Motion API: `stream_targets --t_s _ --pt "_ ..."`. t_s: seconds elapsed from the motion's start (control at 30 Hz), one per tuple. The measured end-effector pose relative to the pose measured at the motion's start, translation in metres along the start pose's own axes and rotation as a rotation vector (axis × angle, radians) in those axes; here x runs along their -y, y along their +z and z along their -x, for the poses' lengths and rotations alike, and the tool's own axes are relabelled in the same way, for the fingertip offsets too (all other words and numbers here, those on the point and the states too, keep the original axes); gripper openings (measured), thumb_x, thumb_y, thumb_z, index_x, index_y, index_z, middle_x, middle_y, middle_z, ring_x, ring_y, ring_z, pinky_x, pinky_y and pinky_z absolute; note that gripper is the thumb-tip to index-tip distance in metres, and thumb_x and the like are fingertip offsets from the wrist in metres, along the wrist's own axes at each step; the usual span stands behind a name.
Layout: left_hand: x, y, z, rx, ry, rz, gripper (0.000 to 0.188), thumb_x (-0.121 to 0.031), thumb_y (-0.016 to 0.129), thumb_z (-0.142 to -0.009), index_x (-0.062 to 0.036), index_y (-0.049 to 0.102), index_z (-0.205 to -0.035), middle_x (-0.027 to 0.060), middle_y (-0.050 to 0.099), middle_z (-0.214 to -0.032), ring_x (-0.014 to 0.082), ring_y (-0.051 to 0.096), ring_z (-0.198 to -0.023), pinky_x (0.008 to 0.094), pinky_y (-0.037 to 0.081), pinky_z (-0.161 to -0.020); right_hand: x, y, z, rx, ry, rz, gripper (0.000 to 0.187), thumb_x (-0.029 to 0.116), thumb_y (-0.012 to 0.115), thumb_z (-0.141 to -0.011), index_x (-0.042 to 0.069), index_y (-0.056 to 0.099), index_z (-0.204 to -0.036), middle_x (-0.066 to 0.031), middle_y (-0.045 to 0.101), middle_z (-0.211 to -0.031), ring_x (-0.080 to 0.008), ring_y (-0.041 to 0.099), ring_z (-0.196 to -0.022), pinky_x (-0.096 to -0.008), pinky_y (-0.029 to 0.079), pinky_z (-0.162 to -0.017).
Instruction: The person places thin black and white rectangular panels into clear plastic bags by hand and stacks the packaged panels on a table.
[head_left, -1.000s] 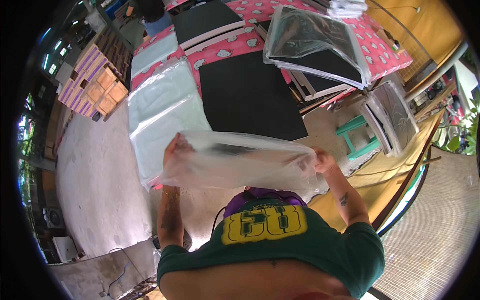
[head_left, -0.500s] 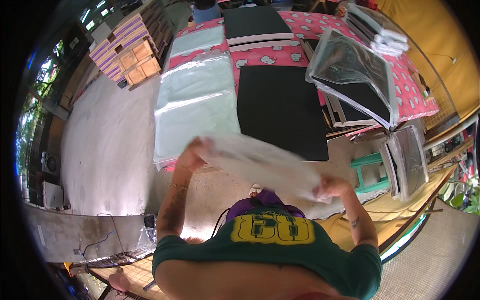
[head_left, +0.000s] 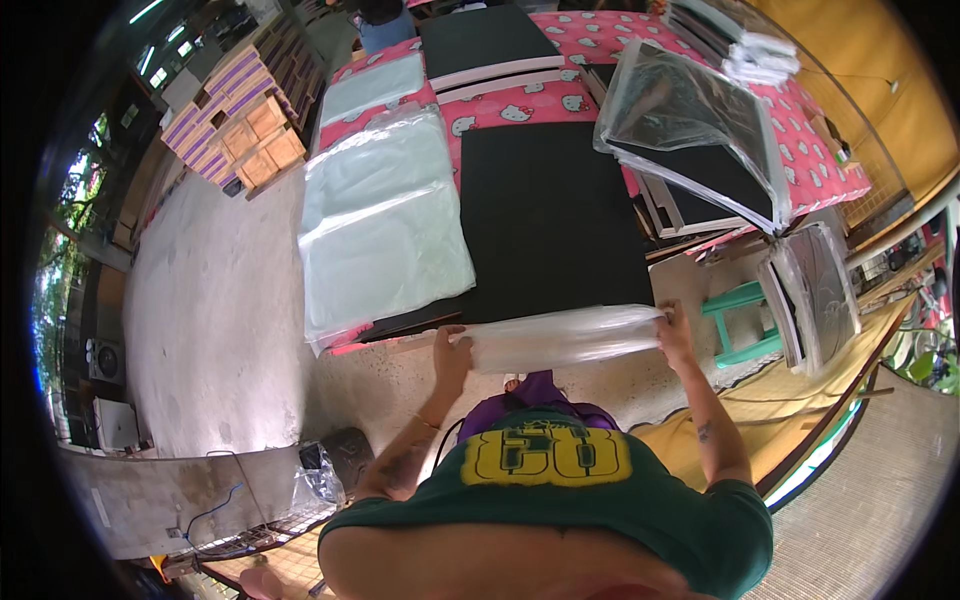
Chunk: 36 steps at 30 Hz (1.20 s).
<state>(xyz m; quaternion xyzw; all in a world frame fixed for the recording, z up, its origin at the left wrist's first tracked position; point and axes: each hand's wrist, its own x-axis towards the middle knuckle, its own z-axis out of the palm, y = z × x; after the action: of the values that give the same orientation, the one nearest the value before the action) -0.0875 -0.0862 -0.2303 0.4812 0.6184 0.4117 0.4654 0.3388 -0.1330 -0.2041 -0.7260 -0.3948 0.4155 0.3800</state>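
Between my two hands a clear plastic bag [head_left: 565,338] is stretched sideways, gathered into a narrow band. My left hand [head_left: 453,352] grips its left end and my right hand [head_left: 676,330] its right end, fingers closed on the film. The band lies along the near edge of a large black board [head_left: 550,215] on the table; whether the board's edge is inside the bag I cannot tell. Left of the board, a pile of flat clear plastic bags [head_left: 385,250] overlaps its side.
The table has a pink patterned cover [head_left: 500,108]. More black boards [head_left: 490,45] are stacked at the far side. Plastic-wrapped boards [head_left: 690,110] lie at the right, near a green stool [head_left: 740,325]. Stacked boxes [head_left: 235,110] stand at the left; a person [head_left: 385,30] is beyond the table.
The plastic bag went from slanted and blurred to level against the board's near edge. My left hand moved right and down, my right hand slightly up. The pile of bags now sits slightly askew.
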Motion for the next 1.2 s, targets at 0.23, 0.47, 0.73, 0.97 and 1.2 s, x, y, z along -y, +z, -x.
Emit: stream_targets --t_s 0.23,0.47,0.73,0.97,1.2 --pt "-0.031 0.023 0.004 -0.032 -0.001 -0.451 0.060 -0.001 0.052 -0.076 -0.0010 0.039 -0.134 0.0169 0.061 -0.068 0.0278 0.059 -0.059 0.0394 0.047 -0.060 -0.003 0.044 -0.005 -0.440 -0.401 0.302 0.047 -0.003 0.047 -0.076 0.002 0.050 -0.123 -0.0223 0.063 -0.089 -0.0295 0.063 -0.068 -0.0354 0.049 -0.059" --pt "-0.107 -0.021 0.008 0.055 -0.024 0.069 0.014 -0.001 0.055 -0.076 -0.0067 0.050 -0.088 0.0044 0.056 -0.066 0.0086 0.050 -0.048 0.0234 0.037 -0.036 0.066 -0.004 0.032 -0.147 -0.121 -0.023 0.049 -0.003 0.048 -0.074 0.005 0.052 -0.122 -0.0129 0.066 -0.092 -0.0182 0.065 -0.077 -0.0308 0.050 -0.066" --pt "-0.262 -0.113 -0.052 0.696 0.482 1.116 0.044 -0.030 0.036 -0.097 -0.0049 0.042 -0.132 0.0153 0.039 -0.138 0.0326 0.037 -0.127 0.0509 0.030 -0.105 0.256 -0.077 0.058 0.455 -0.692 -1.151 0.073 0.021 0.058 -0.086 0.011 0.017 -0.145 -0.0081 0.039 -0.140 -0.0262 0.044 -0.124 -0.0490 0.032 -0.105" --pt "-0.320 -0.048 -0.173 0.521 0.316 1.283 0.023 -0.009 0.053 -0.091 -0.0085 0.055 -0.114 0.0056 0.062 -0.109 0.0135 0.059 -0.091 0.0419 0.043 -0.097 0.312 -0.077 -0.078 0.451 -0.633 -1.346 0.028 0.013 0.043 -0.095 0.008 0.052 -0.121 -0.0075 0.064 -0.105 -0.0191 0.062 -0.091 -0.0436 0.047 -0.091" --pt "-0.210 0.002 -0.211 0.305 -0.108 1.236 0.019 -0.008 0.054 -0.090 -0.0074 0.057 -0.109 0.0024 0.063 -0.098 0.0116 0.057 -0.077 0.0390 0.047 -0.089 0.203 -0.032 -0.131 0.194 -0.278 -1.392 0.021 0.017 0.041 -0.096 0.006 0.058 -0.101 -0.0119 0.065 -0.100 -0.0225 0.064 -0.083 -0.0399 0.052 -0.082"
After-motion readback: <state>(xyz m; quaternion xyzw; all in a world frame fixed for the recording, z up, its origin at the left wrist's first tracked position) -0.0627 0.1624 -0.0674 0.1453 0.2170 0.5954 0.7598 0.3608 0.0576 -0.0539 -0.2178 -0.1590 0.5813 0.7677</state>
